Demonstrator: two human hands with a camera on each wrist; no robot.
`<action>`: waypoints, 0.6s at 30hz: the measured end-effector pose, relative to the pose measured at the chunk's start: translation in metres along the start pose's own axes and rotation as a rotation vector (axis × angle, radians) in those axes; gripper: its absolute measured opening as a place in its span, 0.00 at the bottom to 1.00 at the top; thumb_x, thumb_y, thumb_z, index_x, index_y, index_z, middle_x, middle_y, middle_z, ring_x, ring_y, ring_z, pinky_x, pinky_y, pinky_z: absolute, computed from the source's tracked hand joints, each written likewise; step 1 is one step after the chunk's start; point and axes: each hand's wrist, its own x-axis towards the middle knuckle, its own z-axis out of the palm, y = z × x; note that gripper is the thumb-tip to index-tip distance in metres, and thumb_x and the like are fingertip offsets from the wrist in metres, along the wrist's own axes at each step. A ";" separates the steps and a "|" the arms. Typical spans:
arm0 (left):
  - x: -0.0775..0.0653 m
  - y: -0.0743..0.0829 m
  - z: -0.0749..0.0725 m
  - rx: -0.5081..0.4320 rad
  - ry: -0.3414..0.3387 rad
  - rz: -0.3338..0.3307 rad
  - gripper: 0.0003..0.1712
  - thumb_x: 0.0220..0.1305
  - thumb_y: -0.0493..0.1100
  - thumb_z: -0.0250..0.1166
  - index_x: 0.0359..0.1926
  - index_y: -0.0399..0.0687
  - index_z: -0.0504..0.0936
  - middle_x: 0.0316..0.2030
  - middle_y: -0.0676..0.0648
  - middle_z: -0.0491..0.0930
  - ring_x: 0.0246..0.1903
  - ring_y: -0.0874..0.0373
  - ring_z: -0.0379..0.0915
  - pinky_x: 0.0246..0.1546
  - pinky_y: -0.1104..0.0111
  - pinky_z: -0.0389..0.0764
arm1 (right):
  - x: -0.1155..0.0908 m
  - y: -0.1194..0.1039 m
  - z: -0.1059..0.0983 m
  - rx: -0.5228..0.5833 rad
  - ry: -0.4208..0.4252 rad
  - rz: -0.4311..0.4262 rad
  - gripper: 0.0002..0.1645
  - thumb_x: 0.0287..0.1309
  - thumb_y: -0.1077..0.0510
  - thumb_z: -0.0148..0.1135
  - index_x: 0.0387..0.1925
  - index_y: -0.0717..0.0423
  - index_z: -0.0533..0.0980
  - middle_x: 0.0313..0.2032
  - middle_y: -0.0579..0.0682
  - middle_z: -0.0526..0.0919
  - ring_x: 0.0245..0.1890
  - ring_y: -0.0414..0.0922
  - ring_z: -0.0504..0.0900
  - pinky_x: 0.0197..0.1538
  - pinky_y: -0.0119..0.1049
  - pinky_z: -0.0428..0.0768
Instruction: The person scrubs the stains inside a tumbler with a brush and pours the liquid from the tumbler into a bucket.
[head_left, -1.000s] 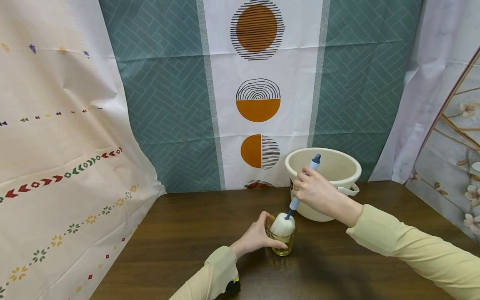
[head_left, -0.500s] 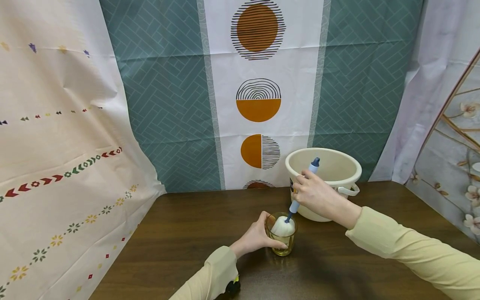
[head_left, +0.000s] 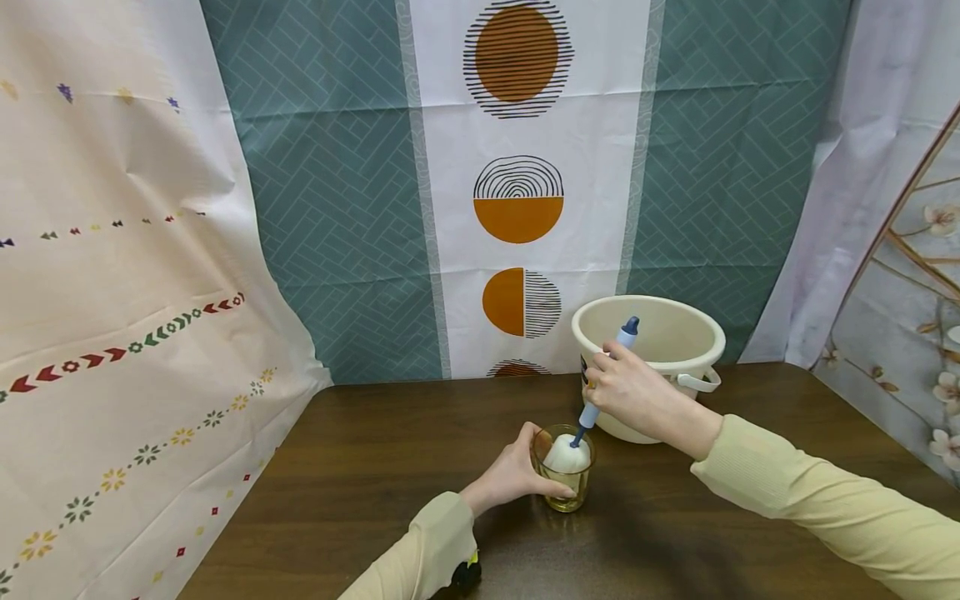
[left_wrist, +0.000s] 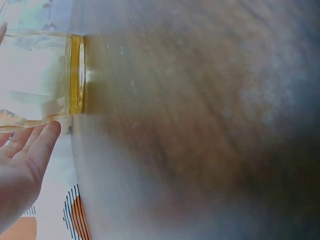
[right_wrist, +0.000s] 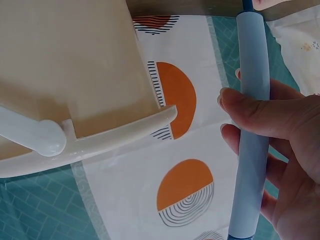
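Note:
An amber-tinted drinking glass (head_left: pixel 564 492) stands upright on the brown table, its ribbed lower wall facing me. My left hand (head_left: pixel 513 475) grips it from the left, thumb at the front and fingers round the far side. In the left wrist view the glass (left_wrist: pixel 40 75) appears sideways, with fingertips against its wall. Inside sits the white sponge head (head_left: pixel 567 455) of a bottle brush. The brush's light-blue handle (right_wrist: pixel 254 165) tilts up to the right, and my right hand (head_left: pixel 628 390) holds it, thumb and fingers wrapped round it. The sponge's lower part shows only through the glass.
Behind my right hand, near the table's back edge, stands a cream bucket (head_left: pixel 645 425) with a side handle (head_left: pixel 697 382). Patterned cloths (head_left: pixel 345 208) hang at the back and both sides. A small black object (head_left: pixel 467 573) is by my left cuff.
The sponge head has sunk a little deeper into the glass. My right hand and the brush handle have dropped slightly. The left hand keeps its place on the glass.

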 end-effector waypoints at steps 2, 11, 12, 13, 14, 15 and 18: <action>0.003 -0.006 0.002 0.016 0.000 -0.013 0.40 0.19 0.56 0.63 0.37 0.48 0.55 0.27 0.54 0.65 0.25 0.66 0.61 0.22 0.73 0.63 | 0.000 0.000 0.000 0.001 0.002 0.001 0.09 0.25 0.61 0.59 0.19 0.48 0.74 0.20 0.47 0.71 0.24 0.48 0.63 0.33 0.41 0.56; 0.007 -0.018 0.006 0.042 0.000 -0.028 0.40 0.17 0.57 0.63 0.37 0.50 0.55 0.28 0.55 0.65 0.26 0.66 0.62 0.22 0.73 0.63 | -0.001 0.000 0.001 -0.001 -0.001 0.002 0.10 0.24 0.60 0.59 0.19 0.47 0.74 0.20 0.46 0.71 0.24 0.48 0.63 0.33 0.41 0.56; 0.007 -0.018 0.006 0.041 0.001 -0.031 0.40 0.17 0.57 0.63 0.37 0.51 0.55 0.28 0.55 0.65 0.25 0.66 0.62 0.22 0.73 0.63 | -0.002 0.000 0.001 0.000 0.000 0.002 0.10 0.23 0.60 0.59 0.19 0.47 0.74 0.20 0.46 0.71 0.24 0.48 0.64 0.33 0.41 0.56; 0.007 -0.017 0.006 0.041 0.003 -0.035 0.40 0.17 0.57 0.63 0.37 0.51 0.55 0.27 0.55 0.65 0.25 0.66 0.62 0.22 0.73 0.63 | -0.002 0.000 0.001 0.002 0.001 0.002 0.10 0.23 0.60 0.59 0.19 0.47 0.74 0.20 0.46 0.71 0.24 0.48 0.64 0.33 0.41 0.56; 0.007 -0.017 0.006 0.040 0.003 -0.038 0.40 0.17 0.57 0.63 0.37 0.51 0.55 0.27 0.55 0.65 0.25 0.66 0.62 0.22 0.73 0.63 | -0.002 0.000 0.002 0.003 0.003 0.003 0.10 0.24 0.60 0.59 0.19 0.48 0.74 0.20 0.46 0.71 0.24 0.48 0.64 0.33 0.41 0.56; 0.007 -0.017 0.006 0.040 0.004 -0.038 0.40 0.17 0.57 0.63 0.37 0.51 0.55 0.27 0.55 0.65 0.25 0.66 0.62 0.22 0.73 0.63 | -0.002 0.000 0.002 0.005 0.006 0.003 0.10 0.24 0.60 0.59 0.19 0.48 0.74 0.19 0.46 0.71 0.24 0.48 0.64 0.33 0.41 0.56; 0.006 -0.016 0.006 0.042 0.004 -0.041 0.40 0.17 0.58 0.63 0.37 0.51 0.55 0.27 0.55 0.65 0.25 0.66 0.62 0.23 0.73 0.63 | -0.002 0.000 0.003 0.007 0.010 0.003 0.09 0.24 0.60 0.59 0.19 0.48 0.74 0.20 0.47 0.71 0.23 0.48 0.64 0.33 0.41 0.56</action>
